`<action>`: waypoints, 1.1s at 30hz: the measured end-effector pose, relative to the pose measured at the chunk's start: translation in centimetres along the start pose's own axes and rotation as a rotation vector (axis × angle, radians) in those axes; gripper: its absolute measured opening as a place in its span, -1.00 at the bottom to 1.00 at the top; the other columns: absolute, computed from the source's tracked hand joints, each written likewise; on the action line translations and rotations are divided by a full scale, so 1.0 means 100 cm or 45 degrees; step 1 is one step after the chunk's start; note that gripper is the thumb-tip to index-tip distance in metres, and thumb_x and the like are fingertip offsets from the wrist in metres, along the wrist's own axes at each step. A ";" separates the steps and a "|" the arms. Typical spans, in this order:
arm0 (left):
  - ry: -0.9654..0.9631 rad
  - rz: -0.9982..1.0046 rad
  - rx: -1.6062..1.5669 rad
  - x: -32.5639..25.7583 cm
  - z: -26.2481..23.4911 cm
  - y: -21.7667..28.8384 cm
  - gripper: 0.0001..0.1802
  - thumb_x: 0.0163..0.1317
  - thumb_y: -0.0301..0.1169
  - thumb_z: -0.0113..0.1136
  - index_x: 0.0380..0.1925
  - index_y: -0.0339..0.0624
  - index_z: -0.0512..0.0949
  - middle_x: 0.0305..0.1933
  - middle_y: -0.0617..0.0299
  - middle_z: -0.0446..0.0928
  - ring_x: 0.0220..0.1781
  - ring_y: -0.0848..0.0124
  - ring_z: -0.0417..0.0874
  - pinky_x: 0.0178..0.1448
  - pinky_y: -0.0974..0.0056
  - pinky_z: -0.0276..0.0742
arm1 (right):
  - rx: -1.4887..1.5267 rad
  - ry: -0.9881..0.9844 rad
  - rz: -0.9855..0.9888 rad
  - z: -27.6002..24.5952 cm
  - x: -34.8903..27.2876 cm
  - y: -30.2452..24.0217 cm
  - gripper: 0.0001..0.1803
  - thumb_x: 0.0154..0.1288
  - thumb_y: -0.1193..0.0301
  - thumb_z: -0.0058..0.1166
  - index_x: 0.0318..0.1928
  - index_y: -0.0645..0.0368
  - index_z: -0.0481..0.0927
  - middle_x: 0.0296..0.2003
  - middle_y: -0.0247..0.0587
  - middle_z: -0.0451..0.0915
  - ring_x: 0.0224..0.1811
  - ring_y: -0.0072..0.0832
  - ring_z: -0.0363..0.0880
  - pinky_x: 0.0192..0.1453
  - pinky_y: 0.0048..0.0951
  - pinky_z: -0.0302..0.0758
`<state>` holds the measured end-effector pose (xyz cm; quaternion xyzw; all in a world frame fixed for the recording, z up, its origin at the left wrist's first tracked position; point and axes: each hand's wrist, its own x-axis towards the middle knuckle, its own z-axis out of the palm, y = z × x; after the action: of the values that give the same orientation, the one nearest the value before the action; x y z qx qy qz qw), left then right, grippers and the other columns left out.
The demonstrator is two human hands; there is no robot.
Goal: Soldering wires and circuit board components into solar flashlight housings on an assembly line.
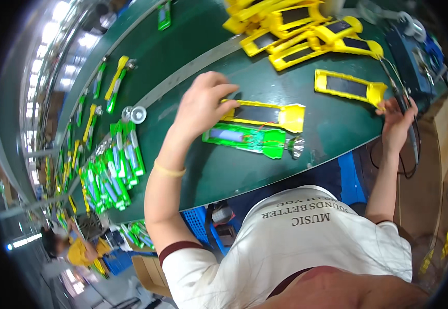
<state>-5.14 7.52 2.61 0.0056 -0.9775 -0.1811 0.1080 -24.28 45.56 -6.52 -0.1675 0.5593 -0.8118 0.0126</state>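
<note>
The left hand (201, 103) lies on the green desk (193, 56), fingers curled down onto the near end of a yellow case (268, 115) with a dark panel in its top. Just before it, touching or nearly so, lies a green case (244, 138), open, with a blue cell and thin wires inside. Bare desk spreads on the hand's left as far as a small round reel (138, 114). The desk edge runs close below the green case. The right hand (396, 121) sits at that edge, fingers closed on a dark tool (409, 129) with a cable, beside another yellow case (348, 86). A yellow pile (296, 31) crowds the far side.
</note>
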 end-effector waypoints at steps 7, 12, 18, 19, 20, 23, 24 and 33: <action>-0.198 0.229 -0.356 -0.042 -0.007 -0.009 -0.54 -0.22 -0.30 0.40 -0.26 -0.15 0.49 0.10 0.03 0.37 0.24 0.03 0.30 0.26 0.07 0.25 | 0.126 -0.242 0.182 0.084 -0.042 -0.006 -0.48 0.37 -0.05 -0.35 0.13 0.04 0.10 -0.20 -0.04 0.43 -0.18 -0.18 0.53 -0.17 -0.24 0.57; -0.220 0.195 -0.414 -0.076 0.003 0.003 -0.45 -0.24 -0.41 0.38 -0.17 -0.17 0.36 -0.05 0.02 0.41 0.02 0.06 0.40 0.17 0.09 0.29 | 0.115 -0.404 0.249 0.119 -0.048 0.007 -0.45 0.35 -0.06 -0.30 0.10 0.09 0.09 -0.22 -0.06 0.45 -0.17 -0.17 0.55 -0.11 -0.21 0.55; 0.156 -0.292 -0.281 -0.058 -0.029 -0.093 -0.46 -0.23 -0.44 0.31 -0.17 -0.25 0.33 -0.17 -0.01 0.37 -0.09 0.10 0.44 0.04 0.20 0.39 | 0.022 -0.374 0.283 0.134 -0.047 0.012 -0.43 0.33 -0.06 -0.26 0.10 0.10 0.09 -0.20 -0.01 0.48 -0.13 -0.12 0.54 -0.08 -0.21 0.53; 0.244 -0.331 -0.156 -0.045 -0.038 -0.117 -0.48 -0.20 -0.44 0.30 -0.18 -0.28 0.34 -0.18 -0.01 0.37 -0.10 0.12 0.45 0.03 0.21 0.40 | 0.016 -0.384 0.293 0.135 -0.047 0.013 -0.43 0.33 -0.07 -0.25 0.10 0.09 0.10 -0.20 -0.01 0.48 -0.13 -0.12 0.54 -0.08 -0.21 0.54; 0.273 -0.426 -0.096 -0.031 -0.042 -0.146 -0.46 -0.19 -0.42 0.33 -0.16 -0.27 0.33 -0.17 0.08 0.39 -0.12 0.27 0.46 0.03 0.28 0.40 | 0.007 -0.389 0.298 0.134 -0.047 0.013 -0.43 0.32 -0.08 -0.25 0.11 0.08 0.10 -0.19 0.00 0.48 -0.13 -0.12 0.54 -0.08 -0.22 0.54; 0.353 -0.531 0.059 0.019 -0.039 -0.222 -0.45 -0.18 -0.34 0.41 -0.19 -0.23 0.35 -0.19 0.07 0.41 -0.16 0.22 0.47 -0.04 0.26 0.40 | 0.019 -0.376 0.326 0.132 -0.046 0.014 -0.40 0.30 -0.10 -0.25 0.11 0.07 0.10 -0.19 -0.01 0.48 -0.14 -0.14 0.54 -0.11 -0.22 0.56; 0.291 -0.643 0.058 0.035 -0.038 -0.240 -0.46 -0.18 -0.33 0.41 -0.19 -0.21 0.37 -0.17 0.04 0.41 -0.14 0.18 0.47 -0.04 0.24 0.41 | 0.000 -0.370 0.326 0.131 -0.046 0.015 -0.40 0.30 -0.11 -0.24 0.11 0.08 0.10 -0.19 -0.01 0.48 -0.16 -0.14 0.55 -0.13 -0.22 0.57; 0.217 -1.140 0.430 0.162 -0.030 -0.336 -0.14 -0.11 0.22 0.22 -0.05 -0.37 0.44 -0.08 -0.11 0.53 -0.01 0.10 0.56 0.06 0.17 0.48 | -0.100 -0.316 0.370 0.129 -0.043 0.016 -0.36 0.25 -0.18 -0.22 0.11 0.03 0.15 -0.25 -0.05 0.49 -0.21 -0.17 0.57 -0.23 -0.26 0.62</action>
<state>-21.25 -25.72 -3.16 0.4577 -0.8825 -0.0475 0.0968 -16.78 34.20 -5.01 -0.1840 0.6029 -0.7522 0.1921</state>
